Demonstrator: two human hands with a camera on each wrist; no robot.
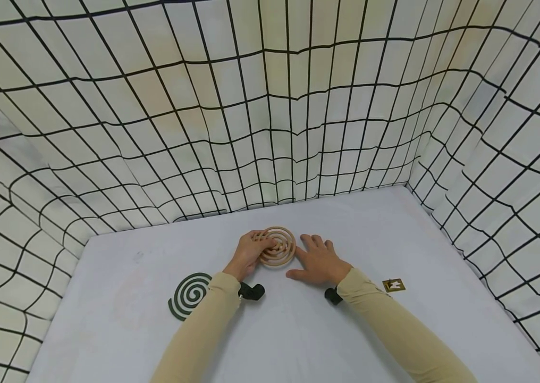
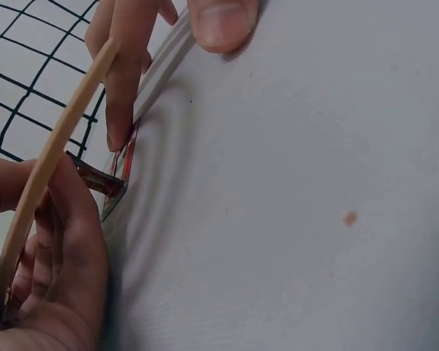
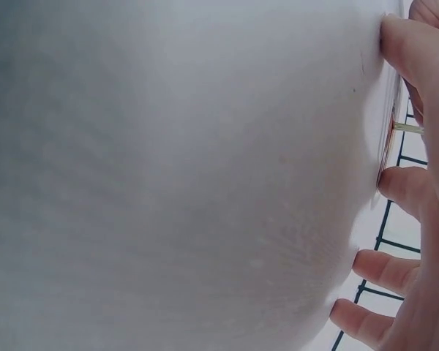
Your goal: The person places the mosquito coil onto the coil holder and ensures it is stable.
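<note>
Raised on edge, a tan mosquito coil (image 1: 276, 246) (image 2: 74, 106) is gripped at its left side by my left hand (image 1: 249, 252) (image 2: 66, 256), fingers curled behind it. A small metal coil stand (image 2: 115, 196) lies on the table beneath, its bent tongue pointing up towards the coil. My right hand (image 1: 320, 263) spreads its fingers beside the coil, and its index finger (image 2: 119, 110) presses on the stand's base. In the right wrist view the fingertips (image 3: 395, 183) rest on the white surface. The coil hides the stand in the head view.
A green mosquito coil (image 1: 171, 306) lies flat on the white table (image 1: 107, 319), left of my left forearm. Beyond my right forearm lies a second small gold stand (image 1: 388, 287). Black wire grid (image 1: 270, 127) with white cloth behind encloses the table's back and sides.
</note>
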